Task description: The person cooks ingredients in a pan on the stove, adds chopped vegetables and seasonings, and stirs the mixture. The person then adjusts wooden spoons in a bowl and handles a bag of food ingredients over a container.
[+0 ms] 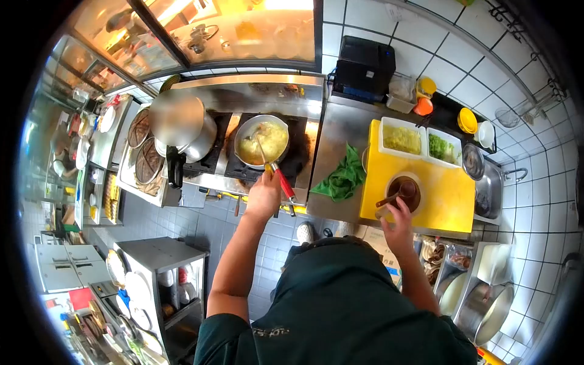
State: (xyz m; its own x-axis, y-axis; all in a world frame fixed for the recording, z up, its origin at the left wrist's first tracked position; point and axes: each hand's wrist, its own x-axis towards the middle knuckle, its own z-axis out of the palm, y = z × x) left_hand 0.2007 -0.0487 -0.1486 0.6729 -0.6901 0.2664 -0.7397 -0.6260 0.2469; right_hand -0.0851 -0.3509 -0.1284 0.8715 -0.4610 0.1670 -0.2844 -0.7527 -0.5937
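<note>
My left hand [264, 195] is closed around the handle of a thin-shafted stirring utensil [260, 146]. Its far end dips into the yellowish food inside a round metal pan [239, 135] on the stove; its tip is hidden. The pan's red handle [283, 182] extends just right of that hand. Over the yellow cutting board [447, 210], my right hand [398, 225] has its fingers bent at the handle of a small brown ladle [389, 199]. The ladle lies across a round container [418, 201] with dark brown contents.
A large pot [198, 146] stands left of the pan. White tubs of yellow food [401, 139] and chopped greens [443, 148] sit behind the board. A green cloth [342, 176] lies between stove and board. A sink [494, 188] is at right, a metal shelf [152, 249] behind left.
</note>
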